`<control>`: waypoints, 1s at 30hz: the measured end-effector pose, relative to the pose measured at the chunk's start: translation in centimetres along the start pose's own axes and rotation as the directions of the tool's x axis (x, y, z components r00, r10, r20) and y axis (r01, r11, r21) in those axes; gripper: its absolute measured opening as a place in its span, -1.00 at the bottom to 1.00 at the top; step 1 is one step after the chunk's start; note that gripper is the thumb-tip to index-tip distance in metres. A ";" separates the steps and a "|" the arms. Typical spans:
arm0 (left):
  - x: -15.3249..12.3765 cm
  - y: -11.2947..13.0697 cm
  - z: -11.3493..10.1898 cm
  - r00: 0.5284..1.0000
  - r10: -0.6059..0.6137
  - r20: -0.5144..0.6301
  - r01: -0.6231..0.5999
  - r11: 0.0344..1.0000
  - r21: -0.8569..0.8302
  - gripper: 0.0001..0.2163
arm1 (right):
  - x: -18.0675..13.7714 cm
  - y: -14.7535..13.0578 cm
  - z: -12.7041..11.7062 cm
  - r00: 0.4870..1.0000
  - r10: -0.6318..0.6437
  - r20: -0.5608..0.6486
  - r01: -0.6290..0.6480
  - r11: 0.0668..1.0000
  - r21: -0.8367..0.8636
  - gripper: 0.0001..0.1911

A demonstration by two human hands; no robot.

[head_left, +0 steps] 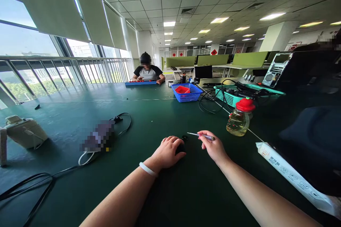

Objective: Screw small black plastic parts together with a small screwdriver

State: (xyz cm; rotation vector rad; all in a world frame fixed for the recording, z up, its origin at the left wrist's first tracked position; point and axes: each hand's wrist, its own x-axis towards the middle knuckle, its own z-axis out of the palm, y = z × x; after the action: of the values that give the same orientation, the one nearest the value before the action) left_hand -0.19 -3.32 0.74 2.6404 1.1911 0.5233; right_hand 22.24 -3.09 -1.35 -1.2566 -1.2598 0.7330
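My left hand [168,151], with a white band on its wrist, is closed over a dark rounded thing, apparently a computer mouse [181,148], on the green tabletop [149,120]. Most of it is hidden under the palm and fingers. Just beyond those fingertips lies a small black piece [184,137], too small to make out. My right hand [214,148] grips a slim screwdriver [208,137] by its handle. The metal shaft points left toward the small black piece, and its tip is apart from it.
A bottle with a red lid [238,118] stands right of my right hand, near a white wipes pack [293,177]. Beyond are a blue basket [188,96] and a teal basket of cables [226,95]. Cords [50,175] run left. Another person [146,71] sits across.
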 end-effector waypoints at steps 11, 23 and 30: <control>0.2 -0.6 -0.5 0.973 -0.221 -0.073 0.222 0.975 0.009 -0.67 | -0.2 -1.0 -0.1 0.999 -0.003 -0.037 0.010 0.983 0.185 -0.59; 0.1 -0.5 -0.2 0.999 -0.011 0.048 0.008 0.999 0.054 -0.46 | -0.1 -0.5 0.0 0.994 0.006 -0.108 0.024 0.962 0.271 -0.58; 0.2 0.0 -0.3 0.999 -0.007 0.046 0.003 0.997 0.072 -0.71 | -0.1 -0.5 0.0 0.994 -0.029 -0.107 0.056 0.967 0.250 -0.59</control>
State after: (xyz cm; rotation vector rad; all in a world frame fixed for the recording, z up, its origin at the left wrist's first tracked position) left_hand -0.22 -3.18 1.05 2.6932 1.2248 0.4238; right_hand 22.14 -3.33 -0.86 -1.0423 -1.0694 0.7626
